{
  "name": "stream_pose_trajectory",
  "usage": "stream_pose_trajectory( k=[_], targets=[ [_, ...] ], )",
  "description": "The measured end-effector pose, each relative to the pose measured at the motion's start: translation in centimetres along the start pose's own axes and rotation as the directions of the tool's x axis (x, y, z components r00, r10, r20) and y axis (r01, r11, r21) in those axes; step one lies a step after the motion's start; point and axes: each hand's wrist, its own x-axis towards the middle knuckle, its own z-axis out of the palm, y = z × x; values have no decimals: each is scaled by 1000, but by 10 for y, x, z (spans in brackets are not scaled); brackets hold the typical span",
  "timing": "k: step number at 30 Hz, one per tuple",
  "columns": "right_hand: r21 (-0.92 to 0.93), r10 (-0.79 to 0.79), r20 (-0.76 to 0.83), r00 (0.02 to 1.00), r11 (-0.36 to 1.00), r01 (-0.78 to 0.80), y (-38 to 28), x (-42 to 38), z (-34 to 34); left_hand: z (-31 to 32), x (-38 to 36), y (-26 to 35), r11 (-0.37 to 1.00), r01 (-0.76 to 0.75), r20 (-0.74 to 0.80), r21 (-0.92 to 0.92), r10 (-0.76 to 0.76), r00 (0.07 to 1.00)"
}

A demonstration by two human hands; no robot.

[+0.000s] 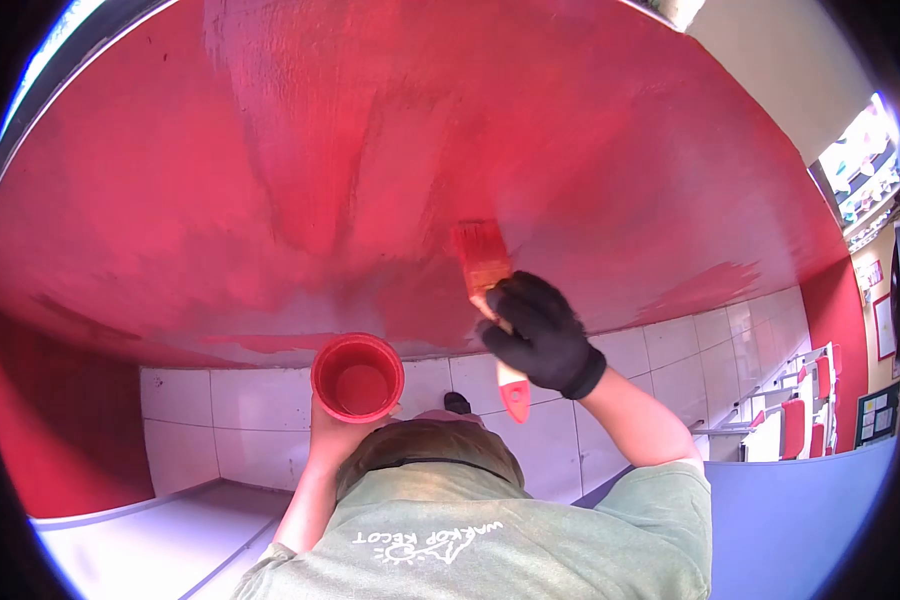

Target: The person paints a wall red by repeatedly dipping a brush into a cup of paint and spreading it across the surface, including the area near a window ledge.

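Observation:
My bare left hand (338, 436) is closed around a red cup (358, 346), held upright below the wall; red paint coats its inside. My right hand (544, 338), in a black glove, grips a paintbrush (484, 252) by its pale handle with a red tip. The bristles are covered in red paint and rest against the red wall (350, 190). Streaks and darker patches of red mark the wall around the brush.
White floor tiles (260, 420) run along the wall's foot. A white surface (170, 540) stands at the lower left. Red chairs (793, 430) and white tables are at the far right. A dark red side wall (60, 420) closes off the left.

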Motion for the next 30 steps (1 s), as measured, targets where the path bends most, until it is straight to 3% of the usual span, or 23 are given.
stream_pose_trajectory(
  k=[1, 3, 5, 6, 10, 11, 13, 16, 18, 19, 23, 25, 26, 29, 30],
  targets=[
    [42, 54, 4, 999, 998, -54, 2, 2, -13, 0, 1, 1, 1000, 12, -2, 7, -12, 1000],
    [-69, -24, -182, 983, 998, 12, 19, 16, -40, -1, 0, 2, 997, -4, -20, 72, 5, 1000],
    [-315, -125, -455, 882, 949, -28, 36, 26, -49, -2, 0, 0, 994, -36, -37, 99, 40, 998],
    [-310, -118, -455, 883, 950, -33, 37, 23, -46, -2, 0, -2, 989, -90, -53, 114, 97, 994],
    [-147, 132, -188, 973, 976, -161, 30, -17, 3, -1, 1, -5, 992, -52, -56, 113, 58, 997],
    [-256, 38, -57, 998, 965, -51, 28, -39, 22, -1, 0, 2, 995, -44, -46, 93, 49, 998],
    [-136, 117, 101, 988, 985, -103, 10, -69, 50, -1, -5, 4, 997, -27, -39, 75, 30, 999],
    [10, 112, 166, 980, 993, -115, -8, -88, 59, -6, -5, -2, 994, -26, -80, 104, 34, 996],
    [262, 421, 335, 843, 818, -513, -13, -85, 50, -9, -5, -7, 992, 127, -17, -27, -128, 992],
    [158, 246, 174, 954, 949, -274, -1, -79, 44, -8, -5, -7, 991, 133, -12, -20, -133, 991],
    [191, 472, 29, 881, 863, -469, 25, -28, -8, -3, -3, -3, 996, 64, -38, 58, -62, 997],
    [69, 232, -251, 940, 973, -222, 22, 0, -35, -3, -3, -4, 997, 50, -46, 62, -47, 998],
    [-77, 109, -314, 943, 987, -140, 24, -4, -38, -4, -3, -7, 996, 51, -36, 75, -48, 998],
    [-122, 110, -250, 962, 982, -144, 12, -10, -27, -1, -4, -5, 996, 42, -23, 79, -40, 999],
    [-69, 201, -238, 950, 972, -223, 11, -25, -7, 0, -4, -4, 997, 32, -25, 65, -30, 999]
  ],
)
